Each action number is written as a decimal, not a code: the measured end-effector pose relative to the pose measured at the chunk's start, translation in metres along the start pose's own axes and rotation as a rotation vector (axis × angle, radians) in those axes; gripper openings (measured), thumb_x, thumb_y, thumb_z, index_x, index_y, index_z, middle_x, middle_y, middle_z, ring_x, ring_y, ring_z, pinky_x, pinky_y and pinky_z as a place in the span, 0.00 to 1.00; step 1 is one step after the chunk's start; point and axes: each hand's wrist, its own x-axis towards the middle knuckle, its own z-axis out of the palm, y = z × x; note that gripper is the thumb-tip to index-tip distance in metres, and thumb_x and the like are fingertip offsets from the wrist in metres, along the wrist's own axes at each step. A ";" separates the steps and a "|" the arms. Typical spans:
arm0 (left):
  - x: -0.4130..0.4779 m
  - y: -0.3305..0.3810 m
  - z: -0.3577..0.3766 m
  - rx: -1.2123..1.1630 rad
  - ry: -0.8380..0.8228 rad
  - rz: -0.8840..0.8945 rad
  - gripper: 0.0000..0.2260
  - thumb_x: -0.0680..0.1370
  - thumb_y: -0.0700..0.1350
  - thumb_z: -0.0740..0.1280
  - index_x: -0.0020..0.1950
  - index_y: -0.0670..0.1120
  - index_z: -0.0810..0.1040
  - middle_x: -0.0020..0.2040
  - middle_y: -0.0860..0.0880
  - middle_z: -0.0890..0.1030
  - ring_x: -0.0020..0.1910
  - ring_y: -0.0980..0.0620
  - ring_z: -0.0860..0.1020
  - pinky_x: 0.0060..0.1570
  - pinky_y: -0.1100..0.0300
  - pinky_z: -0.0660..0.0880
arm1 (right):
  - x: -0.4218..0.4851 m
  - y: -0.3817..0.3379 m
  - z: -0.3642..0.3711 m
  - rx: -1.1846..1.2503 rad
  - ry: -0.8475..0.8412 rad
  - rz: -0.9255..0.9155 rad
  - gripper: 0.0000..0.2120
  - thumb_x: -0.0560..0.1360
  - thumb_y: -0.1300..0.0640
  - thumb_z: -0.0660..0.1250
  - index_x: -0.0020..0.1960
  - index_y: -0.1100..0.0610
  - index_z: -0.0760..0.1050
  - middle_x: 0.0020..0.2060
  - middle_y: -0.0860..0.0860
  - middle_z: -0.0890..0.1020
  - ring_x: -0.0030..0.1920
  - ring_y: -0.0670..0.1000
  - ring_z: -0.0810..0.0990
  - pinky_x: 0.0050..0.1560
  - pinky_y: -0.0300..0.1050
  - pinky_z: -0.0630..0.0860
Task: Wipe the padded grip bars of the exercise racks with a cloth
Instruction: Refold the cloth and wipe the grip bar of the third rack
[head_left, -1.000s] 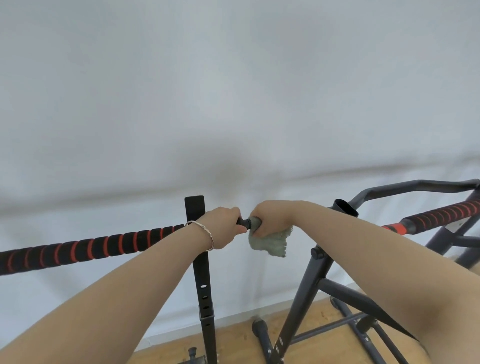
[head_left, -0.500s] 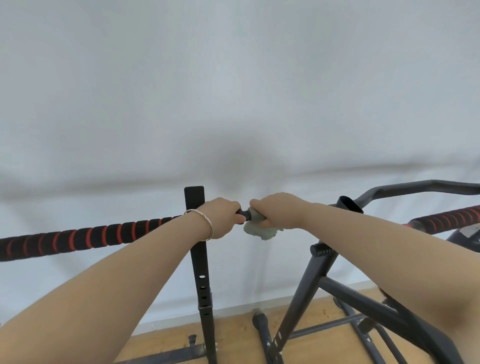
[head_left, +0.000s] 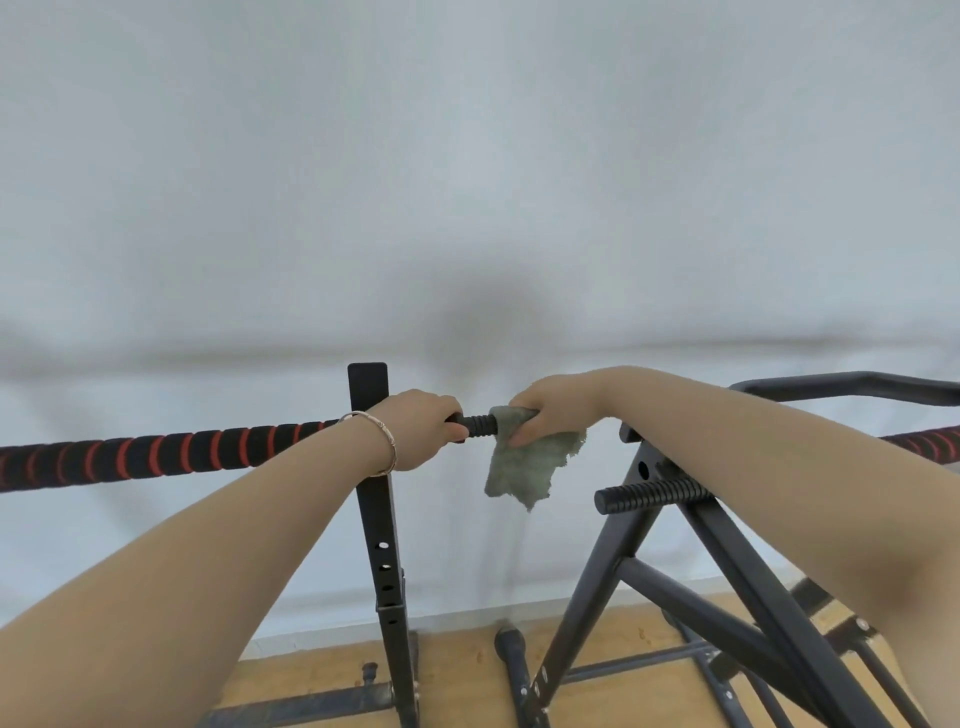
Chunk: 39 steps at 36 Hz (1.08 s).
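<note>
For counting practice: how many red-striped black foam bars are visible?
2: a red-striped black foam bar reaching the left hand, another striped bar at the right edge. More possibly hidden.

White wall (head_left: 467, 156), plain, faintly shadowed at centre. Pale skirting (head_left: 457, 621) along its foot. Light wooden floor (head_left: 457, 670) below. One thin metal bangle (head_left: 390, 441).

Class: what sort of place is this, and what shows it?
Probably a home gym or exercise room: a red-and-black padded grip bar, black steel rack frames with adjustment holes, and a wooden floor. The left hand grips the bar; the right hand grips a cloth.
</note>
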 end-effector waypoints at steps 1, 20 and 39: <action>-0.001 0.000 0.000 -0.009 0.001 -0.002 0.10 0.84 0.51 0.56 0.58 0.50 0.75 0.50 0.49 0.80 0.46 0.49 0.76 0.48 0.54 0.73 | -0.002 0.003 -0.003 0.007 -0.019 0.017 0.13 0.70 0.35 0.68 0.49 0.42 0.78 0.43 0.45 0.85 0.45 0.52 0.86 0.44 0.53 0.84; 0.000 -0.003 0.005 -0.026 0.043 -0.002 0.07 0.83 0.51 0.56 0.52 0.54 0.73 0.45 0.52 0.78 0.40 0.53 0.74 0.41 0.57 0.71 | -0.015 0.019 0.005 -0.088 0.065 0.007 0.16 0.77 0.38 0.66 0.53 0.50 0.76 0.44 0.46 0.83 0.45 0.48 0.81 0.44 0.46 0.78; -0.003 -0.003 0.006 -0.049 0.067 0.000 0.10 0.83 0.53 0.58 0.57 0.51 0.75 0.50 0.51 0.80 0.48 0.50 0.76 0.49 0.54 0.74 | 0.005 -0.008 0.021 -0.286 0.224 -0.221 0.11 0.81 0.35 0.51 0.48 0.38 0.67 0.31 0.41 0.80 0.30 0.43 0.79 0.38 0.45 0.74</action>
